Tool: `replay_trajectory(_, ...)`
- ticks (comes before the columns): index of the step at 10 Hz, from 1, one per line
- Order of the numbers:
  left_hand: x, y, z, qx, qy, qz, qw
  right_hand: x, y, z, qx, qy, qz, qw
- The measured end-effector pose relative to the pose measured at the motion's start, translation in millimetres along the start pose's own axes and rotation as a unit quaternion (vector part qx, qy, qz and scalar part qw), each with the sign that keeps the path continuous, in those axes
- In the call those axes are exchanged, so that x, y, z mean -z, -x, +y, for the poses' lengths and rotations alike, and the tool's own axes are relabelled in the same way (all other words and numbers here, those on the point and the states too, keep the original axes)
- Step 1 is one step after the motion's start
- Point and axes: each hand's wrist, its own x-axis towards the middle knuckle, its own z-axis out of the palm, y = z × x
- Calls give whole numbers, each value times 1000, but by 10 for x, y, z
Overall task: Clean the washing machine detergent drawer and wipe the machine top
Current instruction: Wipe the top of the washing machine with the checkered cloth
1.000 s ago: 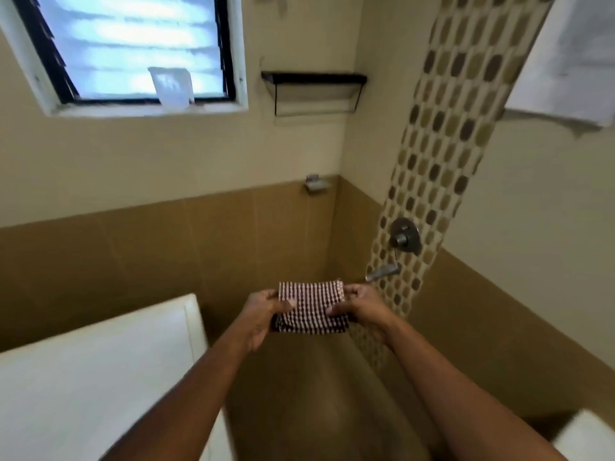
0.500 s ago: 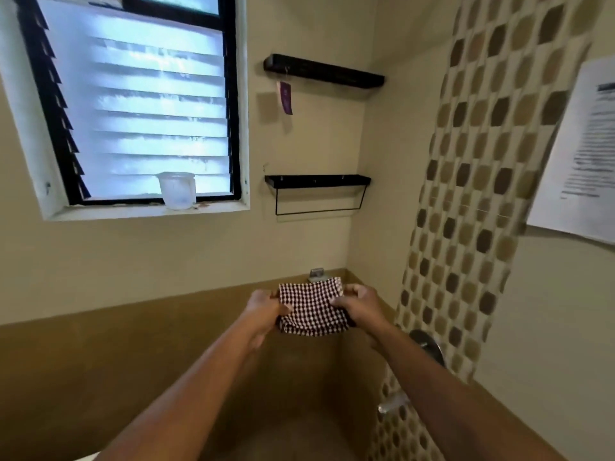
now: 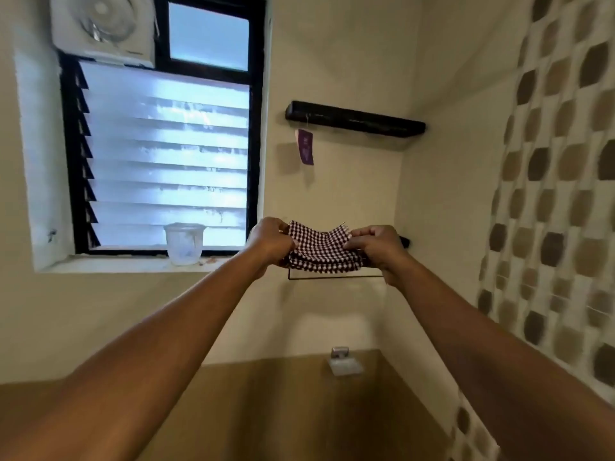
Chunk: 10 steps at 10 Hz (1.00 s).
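Both arms reach up toward the far wall. The left hand (image 3: 271,242) and the right hand (image 3: 376,247) each pinch one end of a folded checked cloth (image 3: 319,249), fingers curled into the fabric, holding it stretched between them. The cloth sits right at a dark wall shelf (image 3: 404,241), above the thin rail (image 3: 332,278) under it; whether it touches the shelf cannot be told. A second dark shelf (image 3: 354,123) hangs higher, with a purple tag (image 3: 305,147) dangling from it. To the left, a clear plastic cup (image 3: 184,242) stands on the window sill (image 3: 133,264).
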Motion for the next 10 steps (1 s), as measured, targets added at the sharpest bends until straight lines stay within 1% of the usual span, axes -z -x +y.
replay_trajectory(1, -79, -628, -18, -21, -7, 46, 999, -131, -604, -45, 38, 1, 22, 999)
replay_trajectory(2, -164, -1327, -111, -18, 2, 70, 997, -313, -1275, -78, 50, 5, 32, 998)
replay_trajectory(3, -286, -1848, -211, -10, 12, 68, 998, -449, -1845, -53, 48, 19, 49, 997)
replay_trajectory(4, -437, -2211, -348, -31, -31, 71, 997, -562, -2248, 89, 47, 22, 61, 997)
replay_trajectory(5, -561, -2348, -529, -47, -107, 52, 992, -633, -2465, 376, 30, 99, 64, 993)
replay_trajectory(6, -656, -2371, -719, -90, -228, 27, 969, -705, -2507, 647, 15, 260, -3, 966)
replay_trajectory(7, -678, -2338, -820, -111, -255, 25, 960, -741, -2462, 706, 43, 328, 4, 944)
replay_trajectory(8, -627, -2245, -771, -120, -251, 57, 959, -702, -2347, 592, 84, 353, 57, 930)
replay_trajectory(9, -574, -2024, -714, -116, -247, 75, 959, -644, -2120, 528, 98, 342, 75, 932)
replay_trajectory(10, -520, -1764, -621, -120, -261, 74, 955, -604, -1856, 433, 115, 331, 67, 934)
